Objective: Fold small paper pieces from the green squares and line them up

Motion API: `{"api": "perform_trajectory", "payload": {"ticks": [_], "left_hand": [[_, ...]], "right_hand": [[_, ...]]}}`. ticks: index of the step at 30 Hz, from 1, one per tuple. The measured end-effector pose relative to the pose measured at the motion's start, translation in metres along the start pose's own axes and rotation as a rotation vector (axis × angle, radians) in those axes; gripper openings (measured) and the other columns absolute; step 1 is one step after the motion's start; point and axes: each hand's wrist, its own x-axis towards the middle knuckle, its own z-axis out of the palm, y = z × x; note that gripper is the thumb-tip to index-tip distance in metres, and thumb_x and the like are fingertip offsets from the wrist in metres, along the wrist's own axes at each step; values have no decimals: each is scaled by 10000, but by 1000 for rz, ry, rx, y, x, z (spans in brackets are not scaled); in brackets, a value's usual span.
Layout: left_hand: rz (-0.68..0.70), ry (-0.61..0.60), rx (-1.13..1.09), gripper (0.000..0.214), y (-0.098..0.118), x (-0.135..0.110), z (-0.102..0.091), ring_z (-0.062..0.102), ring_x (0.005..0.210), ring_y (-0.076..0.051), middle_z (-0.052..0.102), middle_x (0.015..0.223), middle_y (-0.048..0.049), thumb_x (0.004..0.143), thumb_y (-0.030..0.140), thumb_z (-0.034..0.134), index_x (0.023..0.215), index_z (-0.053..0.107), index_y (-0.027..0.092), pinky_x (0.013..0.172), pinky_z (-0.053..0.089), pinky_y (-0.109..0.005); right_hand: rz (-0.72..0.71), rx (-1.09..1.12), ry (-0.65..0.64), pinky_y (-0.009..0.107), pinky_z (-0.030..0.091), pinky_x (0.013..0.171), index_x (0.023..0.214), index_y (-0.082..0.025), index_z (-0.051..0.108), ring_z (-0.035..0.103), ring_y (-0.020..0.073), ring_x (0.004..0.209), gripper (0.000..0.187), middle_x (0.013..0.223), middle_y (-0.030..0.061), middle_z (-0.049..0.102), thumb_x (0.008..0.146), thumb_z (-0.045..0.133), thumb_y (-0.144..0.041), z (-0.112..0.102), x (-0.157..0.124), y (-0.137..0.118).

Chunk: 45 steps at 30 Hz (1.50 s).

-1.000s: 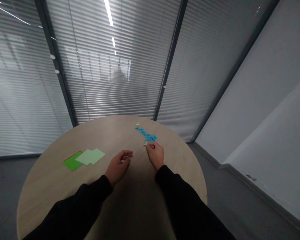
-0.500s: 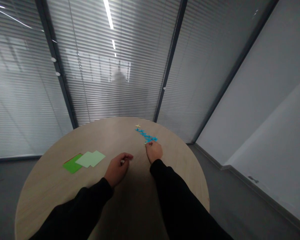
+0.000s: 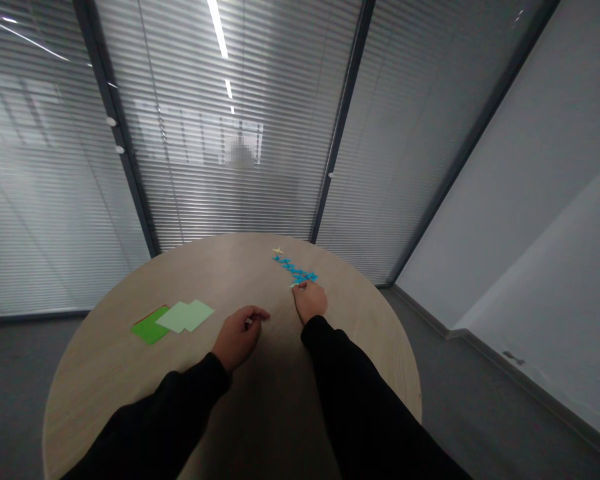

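My right hand point(image 3: 310, 301) is stretched forward on the round wooden table point(image 3: 130, 380). Its fingers pinch a small pale green folded paper star point(image 3: 295, 285) at the near end of a row of several blue paper stars point(image 3: 297, 271). A yellowish paper star point(image 3: 278, 251) lies at the far end of that row. My left hand point(image 3: 239, 333) rests on the table near the middle with its fingers curled in; something small and pale shows between them, too small to name.
Paper sheets lie on the left of the table: two pale green sheets point(image 3: 185, 315) overlapping a bright green one point(image 3: 149, 329). Glass walls with blinds point(image 3: 230, 133) stand behind the table. Grey floor point(image 3: 480, 400) lies to the right.
My right hand has reached a little further forward with the pale star toward the blue row. My left hand has stayed almost where it was. The camera shifted slightly.
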Motion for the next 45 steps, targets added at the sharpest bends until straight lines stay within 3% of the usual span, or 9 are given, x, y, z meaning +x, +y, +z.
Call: {"api": "perform_trajectory", "payload": {"ticks": [9, 13, 16, 19, 23, 26, 31, 45], "left_hand": [[14, -21, 41, 267, 0, 1, 0, 661, 744, -189, 752, 916, -64, 880, 224, 462, 961, 712, 182, 716, 513, -323], [126, -6, 221, 273, -1, 0, -2, 661, 870, -220, 740, 933, -74, 867, 156, 453, 963, 707, 188, 819, 521, -373], [256, -33, 445, 282, -1, -2, -6, 637, 1044, -256, 730, 1063, -100, 881, 143, 461, 1032, 696, 184, 949, 490, -430], [281, -59, 634, 325, -3, -4, -7, 566, 1238, -292, 661, 1308, -117, 941, 213, 448, 1184, 660, 181, 1085, 395, -504], [217, -109, 772, 423, -7, -9, -6, 423, 1407, -321, 519, 1498, -114, 995, 311, 386, 1359, 566, 194, 1161, 276, -578], [168, -188, 812, 495, -10, -13, -5, 343, 1459, -337, 422, 1568, -117, 1000, 379, 381, 1454, 478, 207, 1163, 245, -612], [160, -245, 829, 560, -15, -17, -3, 286, 1481, -366, 337, 1603, -148, 999, 453, 364, 1504, 420, 217, 1156, 188, -657], [185, -239, 803, 544, -16, -16, -8, 327, 1456, -376, 394, 1580, -144, 989, 475, 394, 1473, 462, 236, 1145, 213, -646]], "right_hand": [[-20, 6, 2, 337, 471, 776, 1062, -211, 675, 669, 265, 911, 310, 973, 100, 725, 851, 574, -414, -2, -3, -3], [-70, 27, 7, 309, 452, 745, 1064, -211, 651, 653, 240, 867, 279, 908, 70, 716, 878, 539, -388, -6, -13, -1], [-270, 18, 34, 296, 442, 749, 933, -186, 657, 627, 216, 826, 191, 853, 64, 691, 894, 505, -296, -12, -29, 2], [-525, -10, -31, 321, 451, 847, 891, -171, 676, 606, 232, 932, 149, 941, 93, 691, 879, 554, -255, -22, -49, 6], [-729, -14, -180, 375, 422, 1015, 1163, -169, 673, 553, 251, 1178, 319, 1245, 136, 644, 942, 560, -371, -36, -70, 13], [-744, -127, -301, 501, 320, 1123, 1402, -172, 542, 409, 316, 1389, 547, 1496, 180, 474, 968, 504, -503, -41, -81, 21], [-687, -238, -414, 627, 180, 1159, 1526, -231, 385, 241, 362, 1490, 657, 1626, 141, 271, 984, 378, -603, -41, -87, 27], [-683, -226, -435, 616, 167, 1166, 1528, -237, 384, 235, 365, 1493, 655, 1624, 139, 275, 986, 372, -605, -48, -89, 25]]}}
